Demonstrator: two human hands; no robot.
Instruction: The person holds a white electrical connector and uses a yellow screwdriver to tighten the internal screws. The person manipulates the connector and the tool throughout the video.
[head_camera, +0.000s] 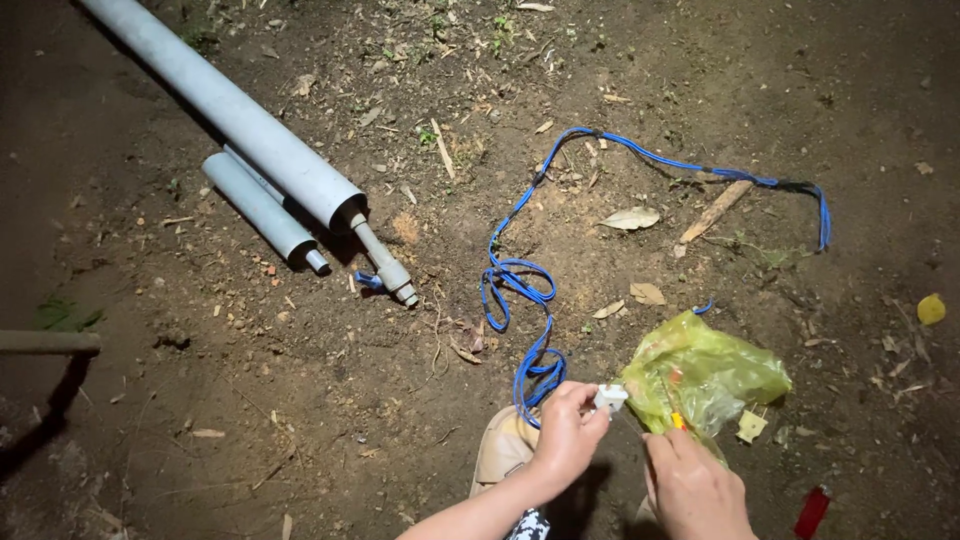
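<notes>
A stretch of bare dirt ground (250, 400), strewn with dry leaves and twigs, is seen from above under a hard light. Across the upper left a long grey pipe (230, 110) is laid at a slant, with a shorter grey pipe (258, 208) lying just beside it and a thin pipe with a fitting (385, 265) sticking out from the big pipe's open end.

A blue wire (520, 280) is looped and trailed over the middle of the ground — from a far bend at the right it runs back in coils toward the hands. A crumpled yellow-green plastic bag (715, 375) is spread on the dirt at the lower right, just beside both hands. A small red thing (812, 512) is seen lying well to the right of the bag, and a tan shoe (500, 450) is partly seen under the left arm.

The left hand (568, 435) is closed around a small white plug (609, 398), pinched between thumb and fingertips near the end of the blue wire — at the bag's left edge. The right hand (690, 485) is curled shut, and a thin tool with a yellow tip (677, 420) is gripped in it, held against the bag; what kind of tool it is cannot be told.
</notes>
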